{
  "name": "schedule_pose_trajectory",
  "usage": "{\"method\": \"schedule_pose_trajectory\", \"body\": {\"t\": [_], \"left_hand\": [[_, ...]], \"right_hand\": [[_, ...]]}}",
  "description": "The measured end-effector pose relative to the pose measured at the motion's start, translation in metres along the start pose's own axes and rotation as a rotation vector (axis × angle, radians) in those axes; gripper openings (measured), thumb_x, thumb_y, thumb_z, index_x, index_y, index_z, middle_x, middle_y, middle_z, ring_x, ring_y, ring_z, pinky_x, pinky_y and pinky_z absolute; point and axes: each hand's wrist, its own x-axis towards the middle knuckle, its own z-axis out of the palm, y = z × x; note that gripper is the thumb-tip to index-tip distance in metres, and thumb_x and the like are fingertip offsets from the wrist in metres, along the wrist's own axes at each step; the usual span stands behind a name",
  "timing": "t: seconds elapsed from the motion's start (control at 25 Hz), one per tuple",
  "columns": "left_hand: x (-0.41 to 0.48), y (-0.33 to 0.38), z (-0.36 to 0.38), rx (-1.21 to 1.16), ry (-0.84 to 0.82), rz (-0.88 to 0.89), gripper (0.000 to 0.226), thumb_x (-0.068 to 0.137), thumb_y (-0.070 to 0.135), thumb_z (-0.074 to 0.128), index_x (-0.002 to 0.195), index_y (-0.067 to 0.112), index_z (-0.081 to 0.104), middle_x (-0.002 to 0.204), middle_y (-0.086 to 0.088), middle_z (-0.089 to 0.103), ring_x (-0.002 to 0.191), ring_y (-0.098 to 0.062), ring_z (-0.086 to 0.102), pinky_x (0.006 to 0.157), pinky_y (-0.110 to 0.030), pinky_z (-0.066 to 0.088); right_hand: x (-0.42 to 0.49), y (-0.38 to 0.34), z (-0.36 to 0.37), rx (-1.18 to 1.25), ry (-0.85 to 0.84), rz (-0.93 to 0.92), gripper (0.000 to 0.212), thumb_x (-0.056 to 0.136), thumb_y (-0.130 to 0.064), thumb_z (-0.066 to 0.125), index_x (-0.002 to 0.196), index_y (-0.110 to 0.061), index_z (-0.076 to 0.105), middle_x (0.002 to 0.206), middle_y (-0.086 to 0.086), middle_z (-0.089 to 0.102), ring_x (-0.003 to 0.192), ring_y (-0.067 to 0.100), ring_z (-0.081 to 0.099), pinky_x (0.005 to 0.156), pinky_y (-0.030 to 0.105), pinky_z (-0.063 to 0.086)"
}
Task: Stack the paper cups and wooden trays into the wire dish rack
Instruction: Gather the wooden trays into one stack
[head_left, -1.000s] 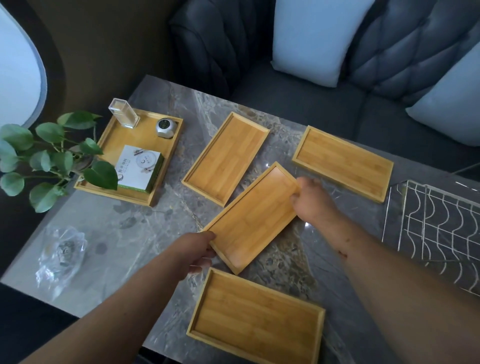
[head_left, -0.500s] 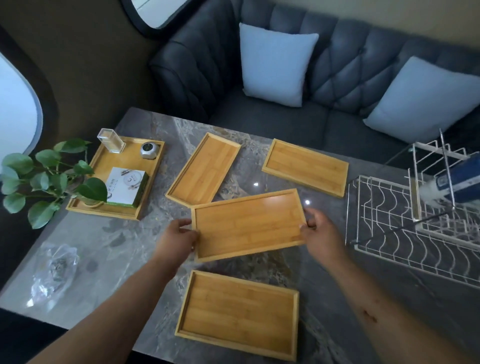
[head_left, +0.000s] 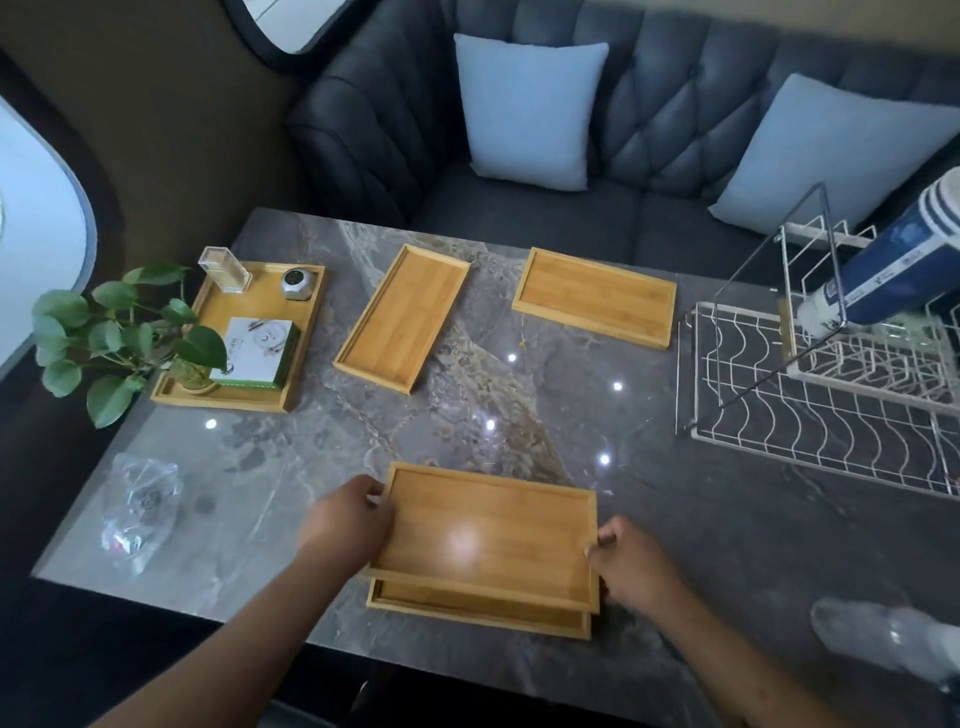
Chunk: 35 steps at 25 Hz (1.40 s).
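Observation:
I hold a wooden tray (head_left: 488, 535) by its short ends, my left hand (head_left: 349, 525) on the left end and my right hand (head_left: 631, 566) on the right end. It sits over a second wooden tray (head_left: 478, 613) near the table's front edge, mostly covering it. Two more wooden trays lie flat further back, one angled (head_left: 402, 318) and one at centre right (head_left: 595, 296). The white wire dish rack (head_left: 815, 405) stands at the right, with a stack of blue and white paper cups (head_left: 893, 270) lying on its upper tier.
A larger wooden tray (head_left: 260, 312) at the left carries a box, a clear container and a small round object, beside a leafy plant (head_left: 114, 338). A crumpled clear plastic bag (head_left: 140, 509) lies front left. Another clear plastic item (head_left: 883, 639) lies front right. A sofa with cushions is behind.
Both hands have carried the held tray from the table's middle toward me, and it now sits over the front tray. The view has tilted so more of the rack and cups shows.

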Motion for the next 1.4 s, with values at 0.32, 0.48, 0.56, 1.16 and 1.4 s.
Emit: {"method": "schedule_pose_trajectory", "body": {"t": [0.32, 0.48, 0.56, 1.16, 1.4], "left_hand": [[-0.009, -0.013, 0.023, 0.12, 0.021, 0.052, 0.026, 0.101, 0.039, 0.048, 0.12, 0.024, 0.057, 0.112, -0.003, 0.072, 0.098, -0.027, 0.067, 0.076, -0.037, 0.052], [-0.007, -0.015, 0.028, 0.14, -0.002, 0.041, 0.03, 0.101, 0.037, 0.044, 0.124, 0.02, 0.054, 0.122, -0.009, 0.065, 0.103, -0.03, 0.065, 0.078, -0.04, 0.049], [-0.008, -0.018, 0.033, 0.104, -0.037, -0.026, 0.038, 0.099, 0.039, 0.047, 0.131, 0.019, 0.052, 0.126, -0.011, 0.065, 0.106, -0.032, 0.065, 0.082, -0.04, 0.049], [0.041, 0.043, 0.017, 0.072, -0.038, 0.076, 0.037, 0.103, 0.029, 0.046, 0.132, 0.016, 0.064, 0.128, -0.012, 0.068, 0.11, -0.031, 0.065, 0.095, -0.04, 0.054], [0.041, 0.044, 0.013, 0.026, -0.098, 0.026, 0.047, 0.101, 0.03, 0.044, 0.145, 0.018, 0.052, 0.135, -0.014, 0.063, 0.115, -0.034, 0.061, 0.094, -0.041, 0.052]], "right_hand": [[-0.018, 0.014, 0.025, -0.076, 0.036, 0.019, 0.022, 0.088, -0.019, 0.063, 0.076, -0.021, 0.045, 0.075, -0.002, 0.06, 0.071, 0.018, 0.058, 0.06, 0.032, 0.041], [-0.018, 0.013, 0.024, -0.101, 0.015, 0.032, 0.014, 0.089, -0.023, 0.063, 0.085, -0.019, 0.049, 0.082, 0.0, 0.064, 0.078, 0.02, 0.063, 0.064, 0.033, 0.046], [-0.018, 0.011, 0.025, -0.105, 0.001, 0.047, 0.011, 0.09, -0.024, 0.061, 0.094, -0.019, 0.052, 0.091, 0.001, 0.067, 0.086, 0.022, 0.065, 0.075, 0.036, 0.053], [0.046, -0.027, -0.011, 0.052, 0.043, 0.109, 0.024, 0.087, -0.009, 0.052, 0.098, -0.007, 0.073, 0.104, 0.02, 0.075, 0.095, 0.036, 0.073, 0.081, 0.039, 0.06], [0.043, -0.027, -0.004, 0.076, -0.058, 0.14, 0.02, 0.09, -0.011, 0.048, 0.091, -0.01, 0.067, 0.092, 0.02, 0.071, 0.081, 0.041, 0.074, 0.062, 0.055, 0.065]]}}
